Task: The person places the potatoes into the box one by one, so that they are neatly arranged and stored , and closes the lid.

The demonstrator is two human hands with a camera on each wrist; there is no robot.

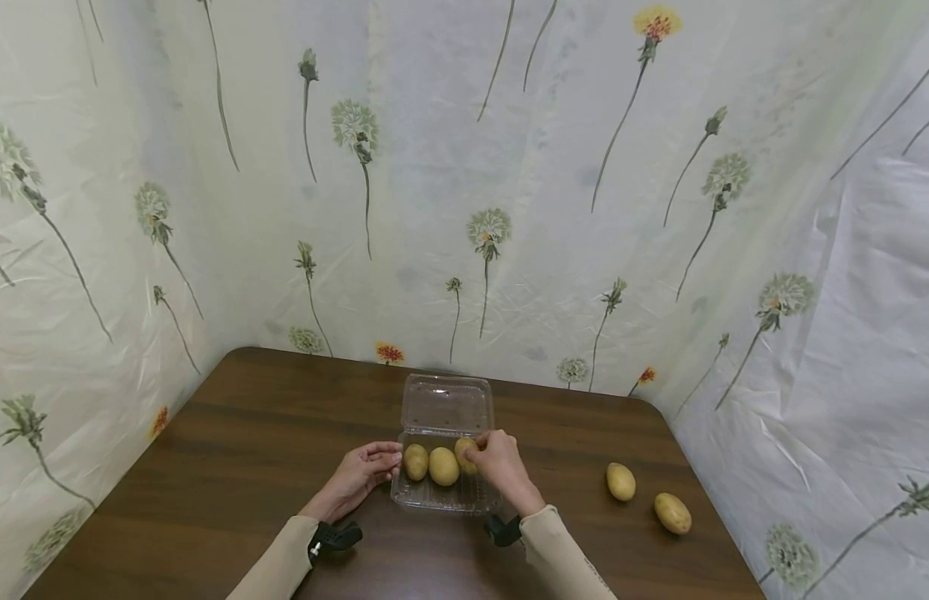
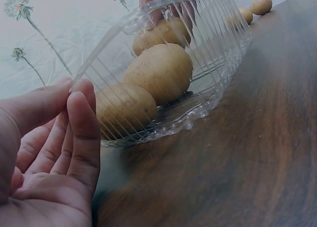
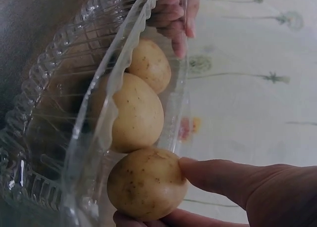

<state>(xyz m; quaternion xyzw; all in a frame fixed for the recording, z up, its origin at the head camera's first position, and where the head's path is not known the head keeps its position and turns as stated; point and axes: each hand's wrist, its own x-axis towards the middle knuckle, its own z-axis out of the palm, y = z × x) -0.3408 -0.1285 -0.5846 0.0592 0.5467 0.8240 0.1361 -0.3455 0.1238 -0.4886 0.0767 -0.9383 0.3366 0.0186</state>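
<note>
A clear plastic clamshell container (image 1: pixel 434 503) stands on the table with its lid (image 1: pixel 445 406) raised toward the back. Three potatoes sit in a row inside: a left potato (image 1: pixel 415 462), a middle potato (image 1: pixel 444 467) and a right potato (image 1: pixel 464 454). My left hand (image 1: pixel 362 473) pinches the container's left rim between thumb and fingers, as the left wrist view shows. My right hand (image 1: pixel 503 468) reaches in over the right side and grips the right potato (image 3: pixel 146 185), thumb on one side and fingertips on the other. That potato rests against the middle potato (image 3: pixel 138 113).
Two more potatoes lie on the brown wooden table (image 1: pixel 284 417) to the right: a nearer potato (image 1: pixel 672 513) and another potato (image 1: pixel 621 482). A flower-printed curtain (image 1: pixel 434 208) hangs behind the table and along both sides.
</note>
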